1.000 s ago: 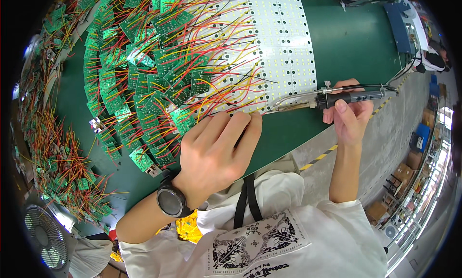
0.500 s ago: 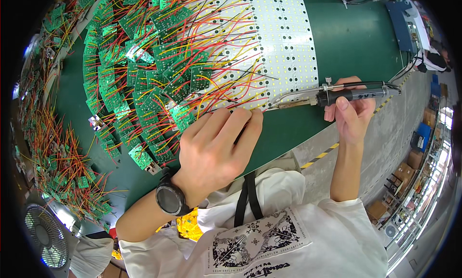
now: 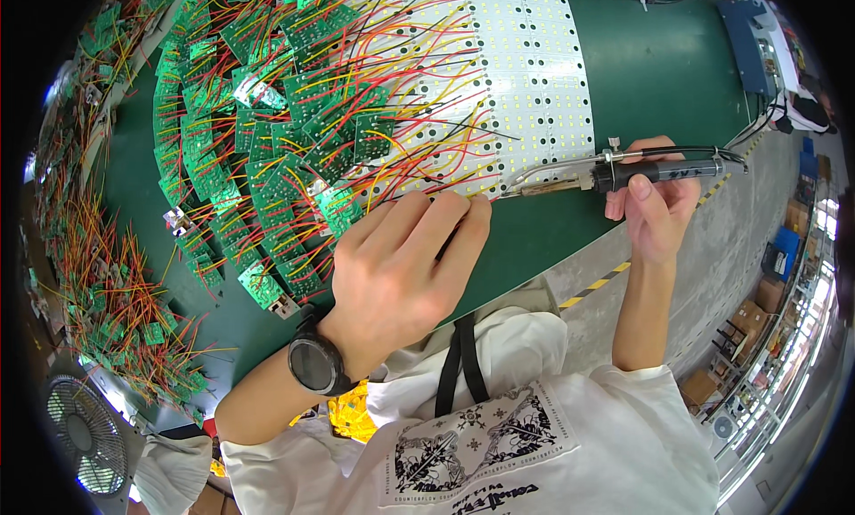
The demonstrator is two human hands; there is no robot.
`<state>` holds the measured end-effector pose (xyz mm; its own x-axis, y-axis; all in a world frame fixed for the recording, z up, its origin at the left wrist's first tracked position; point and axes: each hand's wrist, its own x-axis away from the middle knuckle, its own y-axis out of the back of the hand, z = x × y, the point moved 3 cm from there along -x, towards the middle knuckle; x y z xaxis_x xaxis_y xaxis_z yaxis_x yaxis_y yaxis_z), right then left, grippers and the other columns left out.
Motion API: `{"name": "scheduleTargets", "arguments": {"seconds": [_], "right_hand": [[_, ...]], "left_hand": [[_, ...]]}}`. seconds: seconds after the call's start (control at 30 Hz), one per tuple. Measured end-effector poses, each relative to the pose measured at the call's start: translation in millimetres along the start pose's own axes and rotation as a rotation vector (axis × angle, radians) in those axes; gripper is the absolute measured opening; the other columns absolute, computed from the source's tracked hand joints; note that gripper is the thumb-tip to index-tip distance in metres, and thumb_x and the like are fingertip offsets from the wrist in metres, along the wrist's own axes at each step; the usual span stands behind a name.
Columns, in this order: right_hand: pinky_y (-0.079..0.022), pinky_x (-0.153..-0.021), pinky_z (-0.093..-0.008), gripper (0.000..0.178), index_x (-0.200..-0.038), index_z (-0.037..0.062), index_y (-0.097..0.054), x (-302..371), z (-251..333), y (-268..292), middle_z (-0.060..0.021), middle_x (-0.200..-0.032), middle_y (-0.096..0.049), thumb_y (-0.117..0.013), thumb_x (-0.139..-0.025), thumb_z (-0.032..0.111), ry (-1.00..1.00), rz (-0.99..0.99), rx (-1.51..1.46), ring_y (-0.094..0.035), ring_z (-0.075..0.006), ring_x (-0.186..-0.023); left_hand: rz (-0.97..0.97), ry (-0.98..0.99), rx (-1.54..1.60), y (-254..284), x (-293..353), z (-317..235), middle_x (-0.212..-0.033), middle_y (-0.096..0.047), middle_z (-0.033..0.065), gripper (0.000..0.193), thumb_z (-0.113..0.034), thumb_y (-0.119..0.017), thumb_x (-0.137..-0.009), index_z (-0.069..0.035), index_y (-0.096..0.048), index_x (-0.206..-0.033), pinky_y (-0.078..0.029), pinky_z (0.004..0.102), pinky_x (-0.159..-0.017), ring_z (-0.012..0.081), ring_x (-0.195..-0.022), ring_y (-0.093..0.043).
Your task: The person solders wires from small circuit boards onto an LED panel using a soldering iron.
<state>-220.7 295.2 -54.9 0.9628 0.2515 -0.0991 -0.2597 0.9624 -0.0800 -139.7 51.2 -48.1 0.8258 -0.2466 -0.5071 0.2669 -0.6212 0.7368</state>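
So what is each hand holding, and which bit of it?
The right hand holds a soldering iron by its dark handle. The left hand presses its fingers on wires at the white LED panel edge; whether it pinches one cannot be told.

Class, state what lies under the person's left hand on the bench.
Under the left hand: the green table, red and yellow wires and the white LED panel edge. Whatever the fingers press is covered.

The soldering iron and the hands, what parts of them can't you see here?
- Head view: the soldering iron tip meets the white LED panel too small to see if it touches.
- Left hand: its own fingers hide whatever it pinches.
- Right hand: palm hidden behind the handle.
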Motion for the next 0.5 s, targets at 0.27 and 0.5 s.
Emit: {"name": "scheduleTargets", "arguments": {"seconds": [0.27, 0.5], "right_hand": [[-0.046, -0.042, -0.0256, 0.022, -0.101, -0.0102, -0.058, 0.1, -1.4, 0.6, -0.0167, -0.091, -0.061, -0.065, -0.084, 0.002, 0.039, 0.009, -0.013, -0.060, -0.0171, -0.053], [-0.045, -0.040, -0.0258, 0.022, -0.101, -0.0106, -0.058, 0.9, -2.4, 0.3, -0.0163, -0.092, -0.061, -0.064, -0.084, 0.002, 0.074, 0.011, -0.036, -0.059, -0.0172, -0.052]], "left_hand": [[-0.010, 0.000, 0.000, -0.3, 1.5, 1.1, -0.075, -0.059, 0.0046, 0.027, 0.004, -0.072, -0.064, 0.000, -0.068, -0.090, -0.045, 0.0300, -0.049, 0.0182, -0.060, -0.057], [0.008, 0.010, -0.002, 1.1, 2.6, 0.8, -0.075, -0.059, 0.0044, 0.027, 0.003, -0.071, -0.064, 0.000, -0.068, -0.090, -0.045, 0.0297, -0.050, 0.0181, -0.060, -0.057]]}}
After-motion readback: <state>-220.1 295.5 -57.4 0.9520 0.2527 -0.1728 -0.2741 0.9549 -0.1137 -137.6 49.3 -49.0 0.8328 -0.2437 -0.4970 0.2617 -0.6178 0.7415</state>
